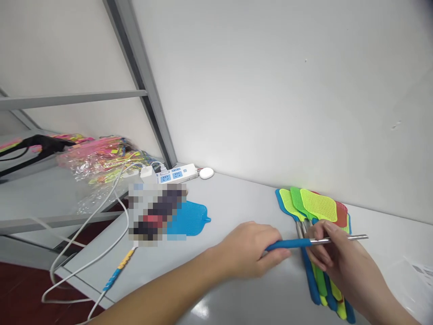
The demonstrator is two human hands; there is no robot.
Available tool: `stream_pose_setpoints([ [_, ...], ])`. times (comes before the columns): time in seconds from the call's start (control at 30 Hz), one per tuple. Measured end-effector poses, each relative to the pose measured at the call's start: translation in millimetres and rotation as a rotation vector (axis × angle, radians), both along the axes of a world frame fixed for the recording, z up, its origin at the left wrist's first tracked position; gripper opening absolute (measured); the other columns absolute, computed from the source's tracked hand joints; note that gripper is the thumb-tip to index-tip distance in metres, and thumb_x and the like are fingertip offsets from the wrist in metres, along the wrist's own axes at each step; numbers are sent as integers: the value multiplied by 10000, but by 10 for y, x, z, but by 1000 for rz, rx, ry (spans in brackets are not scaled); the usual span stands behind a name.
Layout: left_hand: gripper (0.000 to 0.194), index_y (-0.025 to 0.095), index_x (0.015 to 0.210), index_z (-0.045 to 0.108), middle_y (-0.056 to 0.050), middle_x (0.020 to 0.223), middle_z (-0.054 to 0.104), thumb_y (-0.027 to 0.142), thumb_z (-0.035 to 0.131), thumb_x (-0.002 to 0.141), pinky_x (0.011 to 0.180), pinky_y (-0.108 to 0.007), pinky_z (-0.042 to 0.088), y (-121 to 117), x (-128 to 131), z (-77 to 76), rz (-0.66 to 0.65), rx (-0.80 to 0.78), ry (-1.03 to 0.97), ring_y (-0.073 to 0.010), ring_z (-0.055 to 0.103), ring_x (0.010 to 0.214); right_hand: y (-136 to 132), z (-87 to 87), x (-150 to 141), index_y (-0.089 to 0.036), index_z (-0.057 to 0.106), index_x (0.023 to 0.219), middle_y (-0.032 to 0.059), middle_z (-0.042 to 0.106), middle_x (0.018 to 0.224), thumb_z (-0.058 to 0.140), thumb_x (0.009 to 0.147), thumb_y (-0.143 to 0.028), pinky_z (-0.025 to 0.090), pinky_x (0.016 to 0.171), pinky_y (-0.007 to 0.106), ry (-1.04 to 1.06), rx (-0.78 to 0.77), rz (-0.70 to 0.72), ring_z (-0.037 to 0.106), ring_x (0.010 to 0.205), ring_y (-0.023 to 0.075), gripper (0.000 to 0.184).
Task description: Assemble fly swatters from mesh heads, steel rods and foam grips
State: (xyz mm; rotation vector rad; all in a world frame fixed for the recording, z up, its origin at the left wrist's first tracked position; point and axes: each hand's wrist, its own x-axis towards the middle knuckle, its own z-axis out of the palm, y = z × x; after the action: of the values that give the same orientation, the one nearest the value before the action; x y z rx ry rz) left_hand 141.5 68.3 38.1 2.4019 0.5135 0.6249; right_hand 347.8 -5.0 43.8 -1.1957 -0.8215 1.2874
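Observation:
My left hand (250,248) is closed around the blue grip of a fly swatter handle (292,243). On the same handle's bare metal rod, my right hand (341,257) pinches with thumb and fingers. The rod's free end points right, with no swatter head on it. Beneath my right hand lies a pile of fly swatters (318,205) with green, yellow, red and blue mesh heads toward the wall and coloured grips toward me. A loose blue swatter head (192,219) rests on the table to the left, partly covered by a pixelated patch.
A white power strip (177,174) with plugs and a round white disc (206,173) sit by the wall. White cables (117,198) hang over the table's left edge. Bagged colourful items (101,153) fill a grey shelf. A striped stick (118,271) and clear plastic (412,280) lie on the table.

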Motion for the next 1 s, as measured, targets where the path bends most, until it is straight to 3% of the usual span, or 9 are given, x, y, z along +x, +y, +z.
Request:
stream_pose_setpoints([
  [0.07,293,205,841,553,-19,739,576,440,434,969,692,-292,365,42,-129,-13,42,65,61,-171,518,694,1,-19,10,-221,547,701,-37,352,525,408,945,-595,325,457,235,31,1,-11,309,493,115,469],
  [0.27,298,200,874,567,-21,765,591,399,383,999,652,-272,358,67,-287,13,143,-17,36,-156,515,681,12,-36,22,-224,568,741,-34,343,539,431,948,-567,335,461,237,114,14,-34,273,513,121,424],
  [0.43,196,196,894,551,-24,766,588,334,432,967,664,-292,339,20,-246,31,79,33,-5,-157,483,669,46,5,25,-221,574,756,-42,324,530,456,954,-523,321,445,233,213,17,-66,211,504,118,379],
  [0.63,230,209,707,396,24,629,433,261,459,922,611,-287,289,0,-236,-5,45,122,-108,-130,365,569,43,31,-2,-211,584,757,-53,302,520,466,952,-527,311,442,225,273,-44,-33,187,487,103,389],
  [1.0,268,213,673,315,49,584,312,187,515,850,529,-264,234,-253,-148,-24,3,13,-290,-109,255,521,18,69,-43,-202,578,737,-58,287,529,484,950,-516,278,438,218,353,-60,13,170,497,101,390],
])
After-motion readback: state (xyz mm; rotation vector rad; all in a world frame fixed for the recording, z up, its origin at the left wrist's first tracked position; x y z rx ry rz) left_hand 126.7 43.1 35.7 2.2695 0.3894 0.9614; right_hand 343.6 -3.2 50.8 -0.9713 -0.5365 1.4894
